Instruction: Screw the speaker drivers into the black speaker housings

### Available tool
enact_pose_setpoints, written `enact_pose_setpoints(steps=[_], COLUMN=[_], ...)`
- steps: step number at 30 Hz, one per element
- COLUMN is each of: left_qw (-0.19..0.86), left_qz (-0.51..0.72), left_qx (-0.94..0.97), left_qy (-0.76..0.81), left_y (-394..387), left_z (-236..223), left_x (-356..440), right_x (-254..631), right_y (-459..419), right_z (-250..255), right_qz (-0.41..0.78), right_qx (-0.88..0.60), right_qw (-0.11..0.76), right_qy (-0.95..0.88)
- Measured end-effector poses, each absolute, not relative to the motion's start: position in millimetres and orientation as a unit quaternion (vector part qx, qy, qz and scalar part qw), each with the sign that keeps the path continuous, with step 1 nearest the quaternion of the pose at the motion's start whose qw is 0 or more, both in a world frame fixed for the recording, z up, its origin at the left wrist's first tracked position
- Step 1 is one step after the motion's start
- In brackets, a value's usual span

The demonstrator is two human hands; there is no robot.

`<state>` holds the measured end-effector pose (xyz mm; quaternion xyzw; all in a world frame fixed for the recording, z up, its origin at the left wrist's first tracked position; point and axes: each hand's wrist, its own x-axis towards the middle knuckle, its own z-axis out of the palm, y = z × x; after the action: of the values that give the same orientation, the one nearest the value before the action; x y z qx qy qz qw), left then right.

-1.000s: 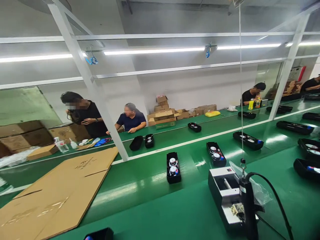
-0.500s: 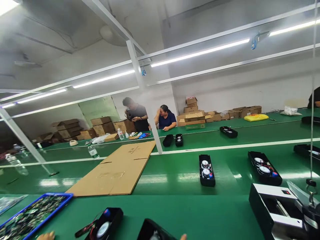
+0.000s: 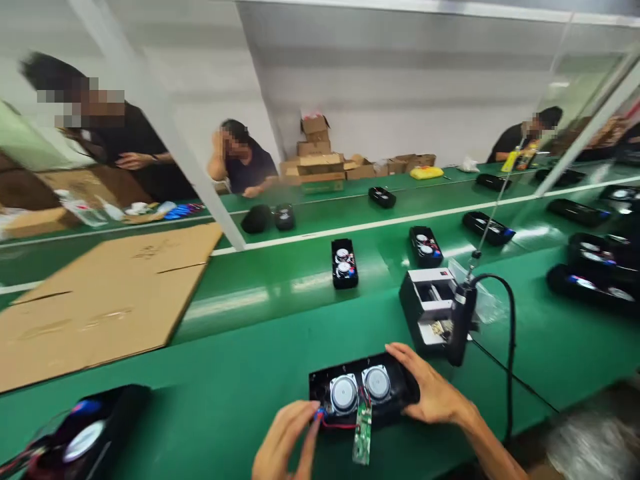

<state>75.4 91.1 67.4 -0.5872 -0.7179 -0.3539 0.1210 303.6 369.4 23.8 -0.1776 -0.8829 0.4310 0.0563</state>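
Observation:
A black speaker housing (image 3: 363,393) with two round silver drivers lies on the green bench right in front of me. My right hand (image 3: 428,390) grips its right end, fingers curled over the edge. My left hand (image 3: 286,441) pinches the red and blue wiring (image 3: 330,421) at the housing's front left corner. A small green circuit board (image 3: 362,440) hangs off those wires at the near edge.
A hanging black power screwdriver (image 3: 460,323) and a white-topped box (image 3: 425,303) stand just right of the housing. More speaker housings (image 3: 344,262) ride the green conveyor beyond. A flat cardboard sheet (image 3: 100,300) lies left. Other people work across the line.
The view dropped from the far side of the line to the bench. Both hands and the speaker housing have come into view, with the hands on it.

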Motion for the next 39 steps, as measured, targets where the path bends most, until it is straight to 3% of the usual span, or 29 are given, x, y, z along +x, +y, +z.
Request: enact_pose_setpoints(steps=[3,5,8,13,16,18,22,25,28,31,34,39], left_qw=[0.126,0.126,0.121,0.079,0.04,0.012,-0.021,-0.036,-0.018,0.004,0.003,0.01], left_qz=[-0.392,-0.387,-0.369,-0.333,-0.338,-0.351,-0.386,-0.387,-0.399,-0.381,-0.304,-0.21], left_qx=[-0.592,-0.607,-0.636,-0.683,-0.685,-0.674,-0.645,-0.601,-0.575,-0.635,-0.672,-0.706], left_qy=[-0.693,-0.683,-0.667,-0.645,-0.644,-0.65,-0.66,-0.698,-0.714,-0.672,-0.675,-0.676], left_y=[100.1,108.3,117.4,125.2,131.0,136.0,146.0,152.8,159.0,161.7,158.3,152.2], left_z=[55.9,49.2,40.5,30.5,31.6,34.6,36.1,30.4,28.0,37.0,52.0,57.3], left_x=[57.9,53.3,54.3,55.8,56.1,57.3,60.6,62.6,63.2,64.0,67.6,73.8], right_x=[319.4,327.8,331.8,302.1,274.1,257.7,236.0,233.7,243.1,256.3,263.8,260.5], right_y=[384.2,378.1,351.9,315.2,321.4,335.1,363.9,373.7,370.5,358.8,345.9,333.1], right_z=[51.8,58.1,57.1,50.1,51.3,57.8,79.6,93.1,98.9,97.6,92.5,87.3], right_qz=[0.424,0.399,0.334,0.273,0.314,0.402,0.57,0.584,0.501,0.358,0.235,0.199], right_qx=[-0.184,-0.188,-0.155,-0.047,-0.037,-0.087,-0.212,-0.187,-0.075,0.018,0.016,0.019], right_qw=[0.048,0.096,0.175,0.188,0.233,0.24,0.161,0.129,0.13,0.065,0.001,-0.041], right_qy=[-0.885,-0.892,-0.913,-0.942,-0.92,-0.879,-0.777,-0.779,-0.852,-0.931,-0.972,-0.979])
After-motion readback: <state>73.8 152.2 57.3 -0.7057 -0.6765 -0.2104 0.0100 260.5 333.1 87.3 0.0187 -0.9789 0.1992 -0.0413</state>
